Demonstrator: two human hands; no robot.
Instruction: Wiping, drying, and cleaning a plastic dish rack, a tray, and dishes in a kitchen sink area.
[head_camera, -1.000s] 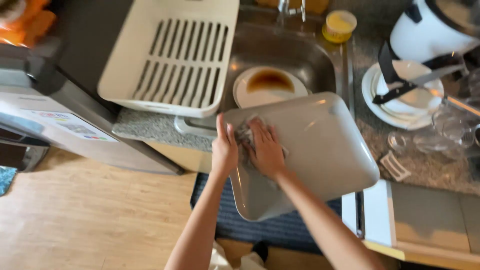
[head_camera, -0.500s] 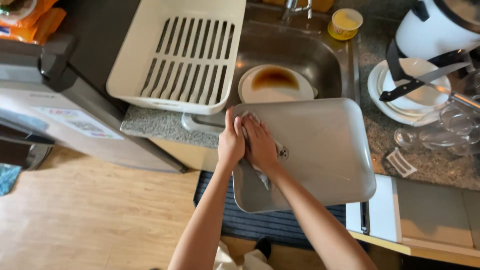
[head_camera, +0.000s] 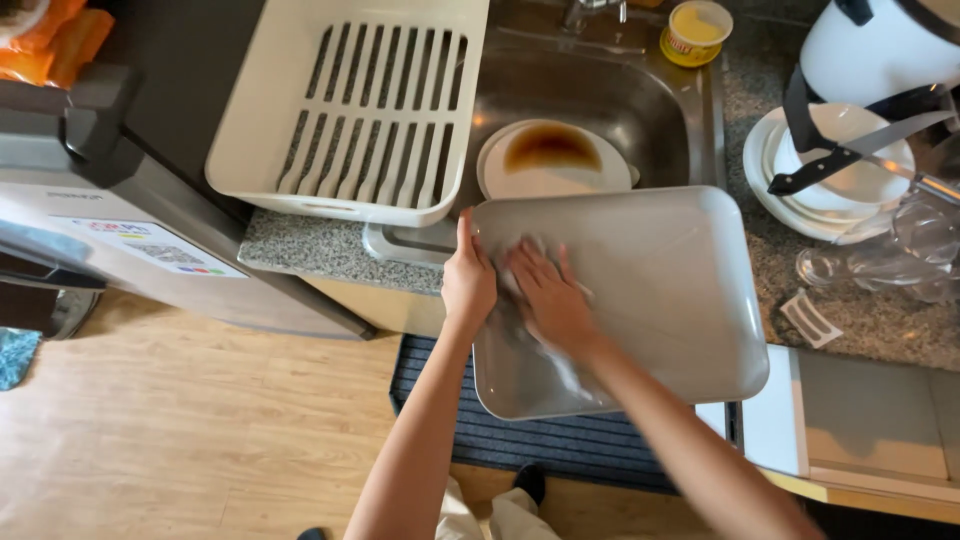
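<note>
Granite counter (head_camera: 330, 255) and steel sink (head_camera: 600, 95): a tray was being scrubbed over the sink's edge.
Left hand (head_camera: 468, 280) was clamped on the tray's (head_camera: 660, 290) left rim, steadying it; right hand (head_camera: 545, 300) lay flat, fingers together, pressing what looked like a sponge. Scrubbing well probably called for a firm rim grip and overlapping strokes. Compared with half a second earlier, the right hand had slid lower on the tray, which had turned slightly.

Both forearms were bare, no sleeves, watch or rings seen. Left hand (head_camera: 467, 283) and right hand (head_camera: 546, 303) ungloved. At 6 o'clock of frame: light-coloured trousers (head_camera: 480, 515) and one dark shoe (head_camera: 530, 482).
</note>
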